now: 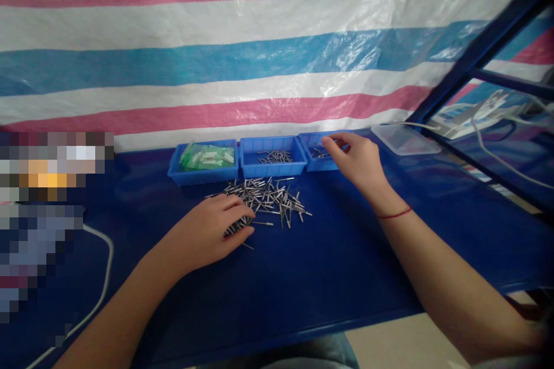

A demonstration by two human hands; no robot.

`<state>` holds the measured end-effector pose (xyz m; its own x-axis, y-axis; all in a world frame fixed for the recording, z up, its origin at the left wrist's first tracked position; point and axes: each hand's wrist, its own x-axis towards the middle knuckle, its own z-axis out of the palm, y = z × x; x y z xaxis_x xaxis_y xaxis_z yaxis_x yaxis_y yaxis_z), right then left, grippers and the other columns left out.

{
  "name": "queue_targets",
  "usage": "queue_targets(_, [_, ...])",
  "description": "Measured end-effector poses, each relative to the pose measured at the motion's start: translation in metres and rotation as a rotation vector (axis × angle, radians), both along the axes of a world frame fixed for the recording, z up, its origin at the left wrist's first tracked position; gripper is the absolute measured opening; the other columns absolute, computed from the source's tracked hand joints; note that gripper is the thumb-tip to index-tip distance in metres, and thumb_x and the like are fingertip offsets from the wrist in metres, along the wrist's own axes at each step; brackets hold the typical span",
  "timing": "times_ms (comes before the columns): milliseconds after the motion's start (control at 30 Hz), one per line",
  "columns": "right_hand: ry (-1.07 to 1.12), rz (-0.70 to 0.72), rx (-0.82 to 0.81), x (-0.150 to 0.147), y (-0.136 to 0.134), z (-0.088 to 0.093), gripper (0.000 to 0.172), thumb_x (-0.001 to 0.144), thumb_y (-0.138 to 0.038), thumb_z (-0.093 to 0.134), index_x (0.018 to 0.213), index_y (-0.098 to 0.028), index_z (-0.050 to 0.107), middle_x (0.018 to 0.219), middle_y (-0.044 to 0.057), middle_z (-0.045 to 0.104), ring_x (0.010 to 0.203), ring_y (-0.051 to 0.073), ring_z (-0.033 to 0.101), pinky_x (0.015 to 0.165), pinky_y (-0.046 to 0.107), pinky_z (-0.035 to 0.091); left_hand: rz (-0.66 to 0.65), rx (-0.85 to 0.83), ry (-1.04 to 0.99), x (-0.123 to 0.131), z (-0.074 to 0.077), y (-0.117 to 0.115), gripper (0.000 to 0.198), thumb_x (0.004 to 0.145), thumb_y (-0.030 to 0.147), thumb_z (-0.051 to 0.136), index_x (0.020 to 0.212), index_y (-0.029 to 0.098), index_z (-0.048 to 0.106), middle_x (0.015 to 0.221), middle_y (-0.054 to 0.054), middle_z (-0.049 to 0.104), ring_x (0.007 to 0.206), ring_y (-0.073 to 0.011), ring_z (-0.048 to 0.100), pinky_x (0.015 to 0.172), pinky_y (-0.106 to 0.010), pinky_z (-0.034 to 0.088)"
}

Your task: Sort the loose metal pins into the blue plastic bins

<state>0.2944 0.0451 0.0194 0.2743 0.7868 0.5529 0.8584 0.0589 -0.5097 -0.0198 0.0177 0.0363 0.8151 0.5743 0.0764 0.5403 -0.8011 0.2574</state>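
Note:
A loose pile of blind rivets (pixel 264 196), thin metal pins with thicker bodies, lies on the dark blue table. My left hand (pixel 216 225) rests at the pile's left side, thumb and fingers apart and curved around some rivets lying beneath. My right hand (pixel 359 161) is over the right blue bin (pixel 305 155), its thumb and fingertips drawn together. Whatever they may hold is hidden. A few rivets (pixel 319 152) show inside that bin. The middle blue bin (pixel 270 172) contains a small heap of rivets.
The left blue bin (pixel 203 176) holds a green plastic bag (pixel 208 155) with pale pieces. A clear plastic lid (pixel 407 139) lies at the back right, near a dark metal frame (pixel 450 86). A white cable (pixel 108 259) runs along the left. A striped sheet (pixel 216 63) hangs behind.

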Motion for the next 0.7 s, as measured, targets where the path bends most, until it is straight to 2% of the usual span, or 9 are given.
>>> queue_targets(133, [0.012, -0.011, -0.006, -0.002, -0.003, 0.002, 0.028, 0.084, -0.036, 0.054, 0.087, -0.014, 0.071, 0.066, 0.005, 0.067, 0.059, 0.017, 0.06, 0.058, 0.028, 0.041, -0.055, -0.033, 0.053, -0.009, 0.0, 0.002, 0.024, 0.083, 0.035, 0.064, 0.105, 0.026, 0.064, 0.108, -0.004, 0.061, 0.095, -0.0207, 0.058, 0.092, -0.037, 0.04])
queue_targets(233, [0.02, 0.075, -0.016, -0.012, -0.008, 0.004, 0.023, 0.084, -0.032, 0.054, 0.086, -0.015, 0.071, 0.069, 0.005, 0.067, 0.056, 0.015, 0.058, 0.058, 0.027, 0.041, -0.07, -0.059, 0.074, -0.008, -0.003, 0.002, 0.014, 0.084, 0.031, 0.064, 0.097, 0.026, 0.066, 0.106, -0.003, 0.059, 0.094, -0.0194, 0.056, 0.088, -0.035, 0.041])
queue_targets(300, [-0.004, 0.175, -0.023, -0.019, -0.011, 0.005, 0.022, 0.084, -0.03, 0.054, 0.085, -0.016, 0.07, 0.072, 0.005, 0.068, 0.057, 0.014, 0.057, 0.058, 0.027, 0.041, -0.076, -0.057, 0.069, -0.005, -0.004, 0.001, 0.008, 0.087, 0.028, 0.06, 0.089, 0.024, 0.066, 0.103, -0.003, 0.057, 0.092, -0.0186, 0.055, 0.087, -0.034, 0.04])
queue_targets(433, [-0.054, 0.38, -0.064, -0.037, -0.021, 0.007, 0.019, 0.086, -0.027, 0.053, 0.085, -0.017, 0.069, 0.075, 0.004, 0.068, 0.061, 0.015, 0.057, 0.061, 0.027, 0.042, -0.06, -0.014, 0.049, 0.004, -0.005, -0.003, 0.013, 0.089, 0.023, 0.054, 0.082, 0.02, 0.065, 0.1, -0.005, 0.056, 0.091, -0.0195, 0.053, 0.085, -0.035, 0.04])
queue_targets(567, [-0.036, 0.666, -0.22, -0.061, -0.036, 0.006, 0.016, 0.087, -0.025, 0.053, 0.084, -0.017, 0.067, 0.076, 0.003, 0.067, 0.062, 0.013, 0.056, 0.06, 0.025, 0.042, -0.001, 0.029, -0.02, 0.01, -0.009, -0.004, 0.014, 0.092, 0.023, 0.048, 0.089, 0.018, 0.06, 0.104, -0.007, 0.057, 0.096, -0.0216, 0.053, 0.087, -0.038, 0.039])
queue_targets(700, [0.011, 0.892, -0.276, -0.084, -0.051, -0.001, 0.013, 0.085, -0.026, 0.059, 0.093, -0.018, 0.065, 0.079, 0.003, 0.064, 0.065, 0.012, 0.055, 0.061, 0.024, 0.043, 0.111, -0.037, -0.178, 0.014, -0.012, -0.003, 0.014, 0.095, 0.024, 0.042, 0.094, 0.017, 0.054, 0.097, -0.005, 0.062, 0.091, -0.0196, 0.056, 0.083, -0.034, 0.04])
